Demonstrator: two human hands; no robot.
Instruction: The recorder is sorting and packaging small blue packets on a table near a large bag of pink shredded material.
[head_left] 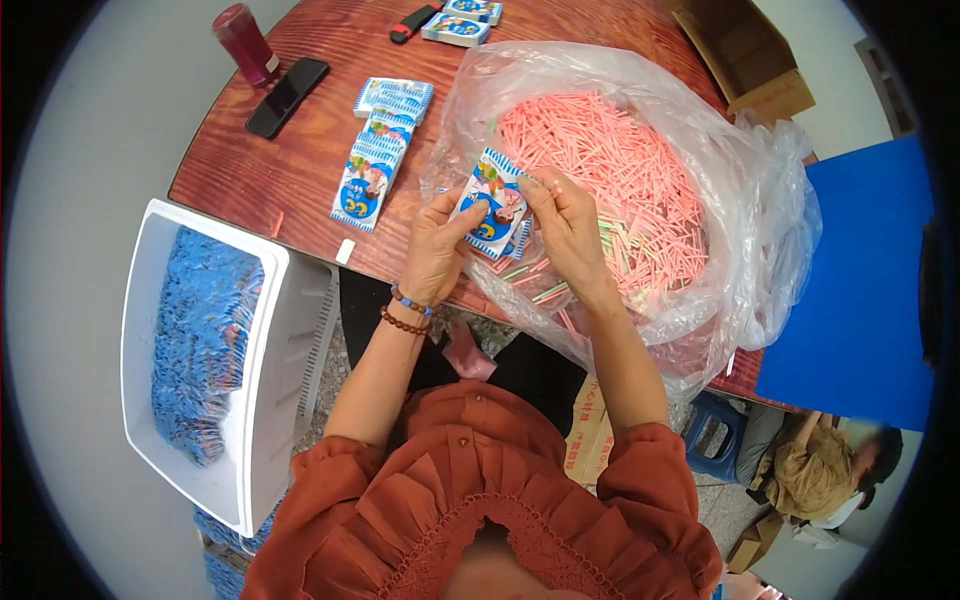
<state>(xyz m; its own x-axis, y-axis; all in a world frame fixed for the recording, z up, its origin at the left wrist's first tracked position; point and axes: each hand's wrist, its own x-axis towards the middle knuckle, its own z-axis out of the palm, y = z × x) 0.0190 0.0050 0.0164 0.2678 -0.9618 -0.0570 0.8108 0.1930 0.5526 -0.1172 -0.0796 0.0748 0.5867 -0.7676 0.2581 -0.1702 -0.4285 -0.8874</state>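
Observation:
Between my two hands is a small blue-and-white printed packet (492, 195), held over the near edge of a clear plastic bag (745, 235). My left hand (436, 250) grips its left side, thumb lying across the front. At its upper right edge, my right hand (570, 222) pinches it with thumb and fingers. Part of another packet (520, 238) shows just beneath the held one; what supports it is hidden. Thin pink sticks (610, 150) fill the opened bag, with some pale green ones (630, 245) among them. Left of my hands, several similar packets (368, 180) lie overlapping in a row.
On the wooden table (310, 190) are a phone (288, 98), a red bottle (243, 45), a red-and-black cutter (415, 22) and more packets (456, 30). A white bin (255, 400) of blue packets stands left. At right are a carton (750, 75), a blue panel (850, 290) and another person (820, 465).

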